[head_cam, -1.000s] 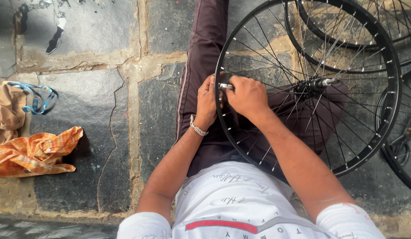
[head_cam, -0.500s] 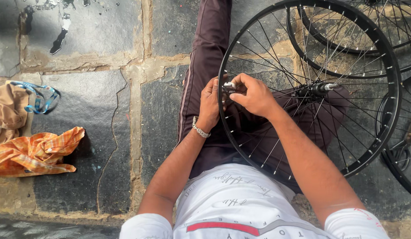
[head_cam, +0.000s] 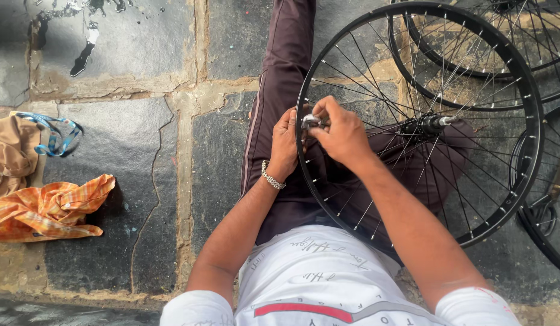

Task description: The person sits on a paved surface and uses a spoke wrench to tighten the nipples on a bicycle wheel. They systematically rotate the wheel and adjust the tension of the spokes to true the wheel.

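Both hands meet at the rim: right hand (head_cam: 340, 134) pinched on a small silvery spoke tool (head_cam: 310, 121), left hand (head_cam: 285, 143) closed on the black bicycle wheel (head_cam: 527, 90) across the lap, barely shifted from a second ago, orange cloth (head_cam: 50, 208) well apart on the stone floor (head_cam: 135, 151).

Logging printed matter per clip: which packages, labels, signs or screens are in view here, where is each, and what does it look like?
No packages, signs or screens in view.
White T-shirt: bottom centre, worn by the person; grey script lettering, with a red bar and dark block letters nearer the bottom edge.
Black wheel rim on the lap: no label visible.
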